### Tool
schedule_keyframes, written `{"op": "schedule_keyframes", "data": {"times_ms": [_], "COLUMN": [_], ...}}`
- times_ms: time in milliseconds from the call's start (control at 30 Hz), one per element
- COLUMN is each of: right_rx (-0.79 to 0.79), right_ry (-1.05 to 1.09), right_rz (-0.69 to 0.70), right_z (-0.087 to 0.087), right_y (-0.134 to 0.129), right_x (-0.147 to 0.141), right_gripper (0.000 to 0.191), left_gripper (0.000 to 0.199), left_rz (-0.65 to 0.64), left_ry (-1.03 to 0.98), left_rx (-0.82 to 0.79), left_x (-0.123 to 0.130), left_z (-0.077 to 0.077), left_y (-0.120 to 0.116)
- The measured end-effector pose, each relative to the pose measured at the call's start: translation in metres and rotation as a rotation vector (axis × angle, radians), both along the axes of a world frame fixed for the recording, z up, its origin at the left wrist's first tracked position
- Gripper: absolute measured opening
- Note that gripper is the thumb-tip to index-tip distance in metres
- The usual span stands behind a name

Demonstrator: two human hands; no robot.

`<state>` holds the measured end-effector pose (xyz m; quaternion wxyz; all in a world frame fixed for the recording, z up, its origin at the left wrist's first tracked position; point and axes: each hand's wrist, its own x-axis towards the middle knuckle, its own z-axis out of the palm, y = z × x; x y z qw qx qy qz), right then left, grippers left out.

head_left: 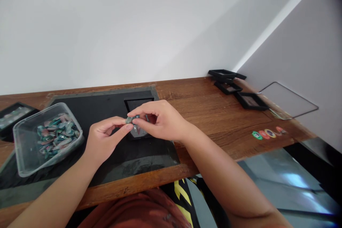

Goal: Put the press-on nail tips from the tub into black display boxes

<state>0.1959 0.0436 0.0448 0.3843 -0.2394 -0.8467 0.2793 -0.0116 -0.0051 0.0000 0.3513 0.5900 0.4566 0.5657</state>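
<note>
A small grey-green polished stone is pinched between the fingertips of my left hand. My right hand touches the same stone with thumb and index finger, its other fingers curled. Beneath the hands, on a black mat, sits a black box with its lid raised. Several shiny pieces show inside the box, partly hidden by my right hand. Left of my left hand stands a clear plastic tub holding a heap of green and pinkish stones.
Another black case with pale contents lies behind the tub. Several black frame-like boxes are at the back right of the wooden table. Round coloured stickers lie near its right front edge. A thin wire frame leans by the right wall.
</note>
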Motion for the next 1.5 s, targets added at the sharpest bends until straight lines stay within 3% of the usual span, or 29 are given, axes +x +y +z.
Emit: {"op": "schedule_keyframes", "data": {"times_ms": [567,1033,1500], "right_rx": [0.038,0.057,0.046], "right_ry": [-0.043,-0.108,-0.105], "right_rz": [-0.059,-0.058,-0.056], "right_z": [-0.0064,-0.006,-0.005], "right_y": [0.0017,0.0016,0.0012], "right_x": [-0.0049,-0.0055,-0.0047], "right_gripper": [0.02,0.019,0.018], "left_gripper": [0.019,0.014,0.008], "left_rz": [-0.001,0.016,0.005], "left_ry": [-0.106,-0.172,-0.131], "left_rx": [-0.332,-0.361,-0.28], "left_x": [-0.0045,-0.0014,-0.0021], "left_z": [0.0016,0.0051,0.0046], "left_y": [0.0042,0.0052,0.0034]}}
